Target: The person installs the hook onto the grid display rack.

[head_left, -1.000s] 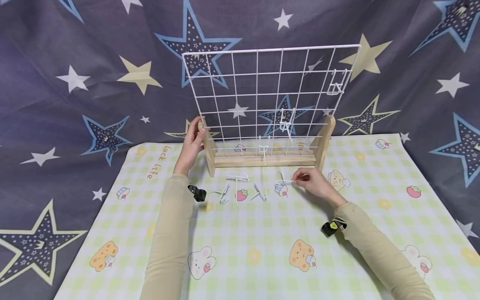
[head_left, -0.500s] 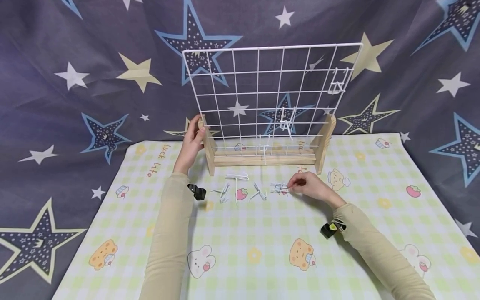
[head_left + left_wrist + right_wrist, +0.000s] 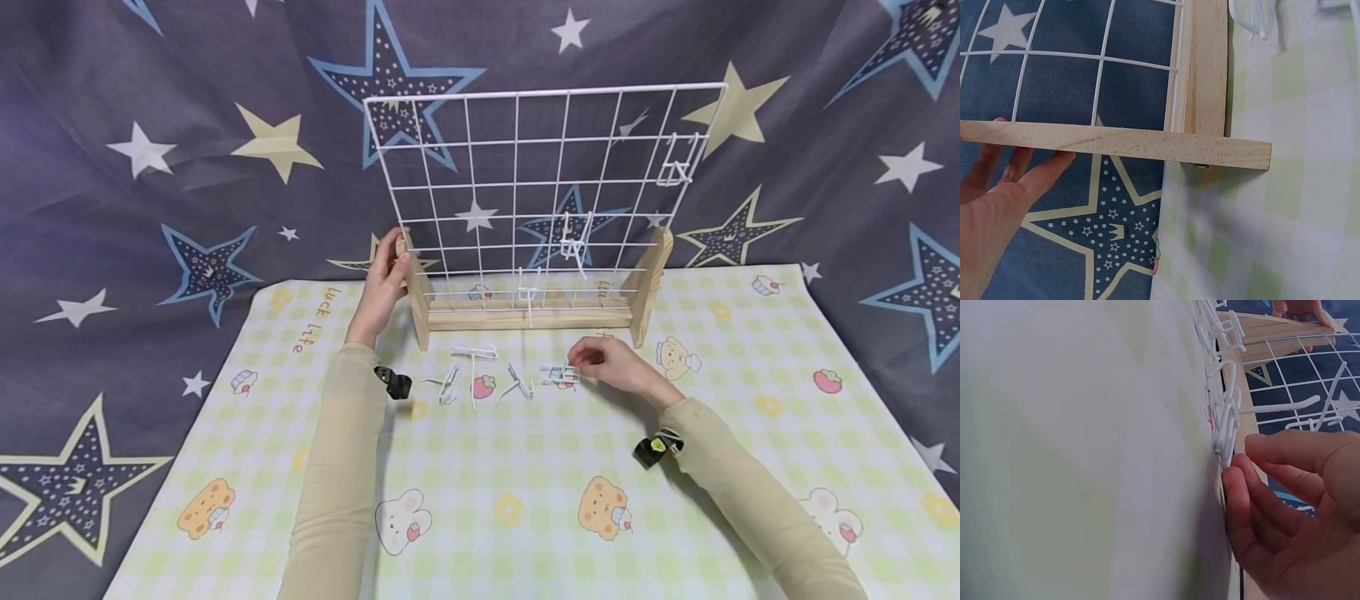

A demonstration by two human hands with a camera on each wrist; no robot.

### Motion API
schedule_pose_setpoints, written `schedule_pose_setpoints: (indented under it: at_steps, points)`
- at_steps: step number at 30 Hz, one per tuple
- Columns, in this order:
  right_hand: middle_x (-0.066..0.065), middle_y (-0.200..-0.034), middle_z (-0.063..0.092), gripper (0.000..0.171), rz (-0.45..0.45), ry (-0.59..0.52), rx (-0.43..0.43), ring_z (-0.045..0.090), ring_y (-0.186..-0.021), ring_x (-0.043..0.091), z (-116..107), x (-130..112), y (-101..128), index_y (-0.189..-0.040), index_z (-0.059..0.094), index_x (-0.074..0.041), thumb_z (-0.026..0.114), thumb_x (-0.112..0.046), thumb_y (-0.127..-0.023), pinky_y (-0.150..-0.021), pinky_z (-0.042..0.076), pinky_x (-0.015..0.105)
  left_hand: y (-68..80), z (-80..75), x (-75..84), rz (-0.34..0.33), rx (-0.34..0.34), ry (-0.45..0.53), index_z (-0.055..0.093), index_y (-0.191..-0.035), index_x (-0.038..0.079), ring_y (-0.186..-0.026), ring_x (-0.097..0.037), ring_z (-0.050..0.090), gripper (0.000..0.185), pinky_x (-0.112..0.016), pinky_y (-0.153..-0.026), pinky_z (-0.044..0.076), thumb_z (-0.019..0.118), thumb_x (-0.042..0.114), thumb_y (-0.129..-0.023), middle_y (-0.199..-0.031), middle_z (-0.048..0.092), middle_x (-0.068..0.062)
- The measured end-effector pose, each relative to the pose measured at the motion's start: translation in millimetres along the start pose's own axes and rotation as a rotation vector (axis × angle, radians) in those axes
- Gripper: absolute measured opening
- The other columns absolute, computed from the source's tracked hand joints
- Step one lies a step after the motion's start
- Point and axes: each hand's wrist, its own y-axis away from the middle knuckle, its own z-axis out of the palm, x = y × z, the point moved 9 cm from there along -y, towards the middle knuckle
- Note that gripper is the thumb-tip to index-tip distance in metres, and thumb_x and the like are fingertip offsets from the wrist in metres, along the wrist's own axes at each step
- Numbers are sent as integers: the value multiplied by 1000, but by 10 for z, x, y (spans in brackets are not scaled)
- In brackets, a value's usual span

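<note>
Nearest, two forearms in beige sleeves, each with a small black device strapped at the wrist, reaching over a green-and-yellow checked mat printed with cartoon bears and rabbits [image 3: 525, 467].

Farther in, on the right, right hand [image 3: 611, 367] low over the mat, fingers curled with the fingertips [image 3: 1235, 481] touching a small white wire hook [image 3: 561, 375] lying flat on the mat, just in front of the stand's right foot; thumb close above it, a firm pinch not clearly shown. In the right wrist view, the same white wire hook [image 3: 1225, 428] at the tips of the fingers.

Left of that, a loose row of more white wire hooks [image 3: 474, 373] on the mat, near one another, between the two arms.

Just beyond, a pale wooden stand with two upright end pieces and a cross rail [image 3: 525, 317], carrying an upright white wire grid panel [image 3: 540, 183]. Left hand [image 3: 384, 287] against the stand's left upright, fingers straight and close together along the wood, thumb on the near side; in the left wrist view, fingers [image 3: 1022, 175] lying under the wooden bar. Three white hooks hung on the grid: one low at centre [image 3: 527, 293], one at mid-height [image 3: 573, 237], one near the upper right corner [image 3: 672, 167].

Farthest, a dark blue-grey cloth backdrop with blue, cream and white stars [image 3: 187, 167].
</note>
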Motion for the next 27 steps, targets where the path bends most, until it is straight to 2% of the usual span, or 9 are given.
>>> schedule_pose_setpoints:
  at_steps: [5,11,13,17,21,27]
  points:
    - [17,-88,67,21,-30,25,-30,63,-83,28,45,-83,-49,-100,66,9,61,16,-81,-76,52,30,-60,-47,-131,-3,5,2,20,-154,17,-131,-44,35,52,-60,-100,37,39,18,-105,-141,37,-26]
    - [26,-87,65,20,-69,19,-63,61,-80,38,53,-403,-30,-100,64,16,60,19,-80,-72,52,35,-64,-53,-131,12,11,-24,23,-154,20,-130,-43,37,52,-59,-100,39,42,23,-105,-139,39,-24]
    - [27,-86,65,19,-75,11,-74,60,-78,38,62,-454,-28,-99,63,16,60,19,-80,-70,52,33,-64,-57,-128,11,16,-36,24,-153,21,-128,-41,39,52,-59,-99,40,42,24,-105,-138,40,-23]
    - [19,-83,67,18,-51,12,-83,61,-74,27,115,-282,-49,-98,65,13,60,17,-82,-68,50,26,-64,-60,-131,7,13,-33,25,-153,21,-127,-41,40,52,-59,-98,41,42,24,-105,-137,41,-24]
    - [11,-82,67,14,-30,3,-101,60,-73,19,171,-98,-73,-98,67,7,64,10,-84,-66,49,23,-66,-61,-129,5,10,-16,24,-153,20,-128,-44,38,51,-60,-98,40,42,22,-105,-138,40,-24]
    - [6,-82,68,13,-24,-9,-130,59,-73,18,240,-88,-85,-98,69,4,69,2,-86,-66,49,24,-55,-61,-97,-5,1,-10,22,-154,16,-129,-45,36,52,-60,-99,39,39,18,-105,-140,39,-27]
